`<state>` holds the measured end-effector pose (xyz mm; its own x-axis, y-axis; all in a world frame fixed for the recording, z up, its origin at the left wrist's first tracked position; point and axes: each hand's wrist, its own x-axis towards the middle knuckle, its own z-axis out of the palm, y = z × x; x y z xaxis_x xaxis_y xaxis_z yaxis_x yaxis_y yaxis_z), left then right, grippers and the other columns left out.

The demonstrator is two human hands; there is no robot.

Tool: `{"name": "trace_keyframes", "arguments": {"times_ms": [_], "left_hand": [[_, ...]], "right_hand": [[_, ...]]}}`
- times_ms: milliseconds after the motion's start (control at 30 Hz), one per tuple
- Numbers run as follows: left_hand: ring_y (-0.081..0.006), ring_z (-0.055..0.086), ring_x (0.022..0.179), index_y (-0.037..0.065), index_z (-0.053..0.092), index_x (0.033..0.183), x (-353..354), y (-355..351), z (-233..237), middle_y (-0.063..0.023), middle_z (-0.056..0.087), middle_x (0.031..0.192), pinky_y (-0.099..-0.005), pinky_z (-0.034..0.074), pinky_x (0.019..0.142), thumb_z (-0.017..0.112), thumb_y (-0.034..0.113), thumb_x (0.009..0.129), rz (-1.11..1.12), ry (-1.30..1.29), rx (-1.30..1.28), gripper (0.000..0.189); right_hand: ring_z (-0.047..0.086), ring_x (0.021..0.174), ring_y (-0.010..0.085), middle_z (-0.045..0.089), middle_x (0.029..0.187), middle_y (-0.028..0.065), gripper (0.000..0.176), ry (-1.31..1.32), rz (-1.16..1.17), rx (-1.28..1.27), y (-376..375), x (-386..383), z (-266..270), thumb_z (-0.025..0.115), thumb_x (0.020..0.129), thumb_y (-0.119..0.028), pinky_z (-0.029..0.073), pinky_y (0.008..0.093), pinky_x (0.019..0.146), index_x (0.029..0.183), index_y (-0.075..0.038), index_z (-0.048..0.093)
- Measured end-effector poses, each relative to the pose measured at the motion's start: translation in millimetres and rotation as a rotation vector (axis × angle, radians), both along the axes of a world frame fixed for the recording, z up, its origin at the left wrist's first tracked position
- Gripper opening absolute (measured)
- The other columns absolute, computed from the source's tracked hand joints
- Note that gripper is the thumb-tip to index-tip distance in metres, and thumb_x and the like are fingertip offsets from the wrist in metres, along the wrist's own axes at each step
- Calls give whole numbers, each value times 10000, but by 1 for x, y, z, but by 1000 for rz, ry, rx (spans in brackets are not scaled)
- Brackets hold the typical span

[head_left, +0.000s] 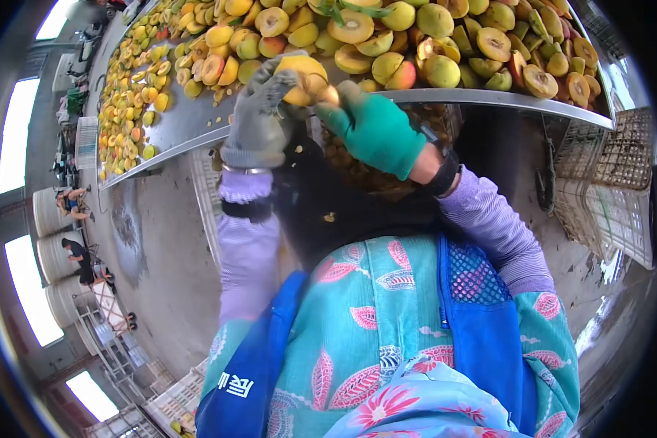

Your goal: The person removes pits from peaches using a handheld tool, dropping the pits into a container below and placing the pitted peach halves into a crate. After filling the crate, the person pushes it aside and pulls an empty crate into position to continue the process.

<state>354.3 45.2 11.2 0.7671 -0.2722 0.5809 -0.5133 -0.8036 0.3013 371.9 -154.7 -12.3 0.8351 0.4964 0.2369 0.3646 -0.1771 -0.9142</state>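
My left hand [258, 120], in a grey work glove, is closed around a yellow peach [303, 71] just over the table's near edge. The peach looks cut, with tan-orange flesh showing on its lower side. Beside it, my right hand [379, 135] in a green glove has its fingers and thumb pressed together at the lower right of the fruit, on a tan-orange part of it. Whether a tool is also inside the right hand is hidden. Right behind both hands lies a heap of whole and halved peaches [350, 28].
The metal table [197, 142] has a raised rim along its near side. Stacked plastic crates [620, 160] stand at the right. Below the table, more fruit pieces [365, 171] lie in shadow. Two people [80, 255] and large pale tanks [51, 219] are far off at the left.
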Motion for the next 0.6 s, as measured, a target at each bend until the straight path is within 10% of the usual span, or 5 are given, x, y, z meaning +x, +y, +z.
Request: {"name": "trace_keyframes", "arguments": {"times_ms": [100, 133, 233, 367, 600], "left_hand": [[-243, 625, 1019, -31, 570, 1103, -15, -25, -12, -135, 636, 1089, -331, 511, 871, 516, 231, 948, -131, 646, -1634, 309], [-257, 626, 1007, -29, 568, 1117, -13, -25, -18, -135, 627, 1115, -342, 506, 878, 440, 228, 983, -133, 724, -1740, 317], [-270, 629, 1005, 14, 501, 1266, -11, -34, -24, -164, 604, 1159, -359, 506, 904, 507, 232, 970, 177, 273, -530, 367], [-268, 642, 997, 22, 607, 1156, -14, -42, -7, -144, 655, 1085, -352, 513, 862, 643, 68, 814, 176, 80, -125, 346], [-273, 636, 910, 23, 626, 1029, -10, -35, -30, -124, 651, 972, -359, 510, 805, 606, 102, 836, 305, 57, -264, 210]], "right_hand": [[601, 632, 407, 598, 670, 218, 399, -46, 7, -133, -2, -6, -5, 531, 943, -405, 464, 477, 549, 923, -7, 512], [603, 641, 406, 602, 678, 218, 399, -15, 3, -140, -3, -9, -5, 527, 945, -406, 466, 477, 559, 931, -7, 515], [608, 677, 410, 617, 721, 223, 412, 104, 3, -71, -5, -19, -1, 518, 949, -412, 473, 476, 593, 959, -1, 527], [616, 734, 409, 634, 787, 227, 424, 185, -23, -102, -3, -21, -5, 505, 957, -409, 475, 468, 636, 1025, 8, 540], [625, 720, 313, 622, 740, 172, 432, 465, 76, 183, 12, -26, -25, 494, 963, -401, 473, 421, 653, 1031, 21, 558]]}}
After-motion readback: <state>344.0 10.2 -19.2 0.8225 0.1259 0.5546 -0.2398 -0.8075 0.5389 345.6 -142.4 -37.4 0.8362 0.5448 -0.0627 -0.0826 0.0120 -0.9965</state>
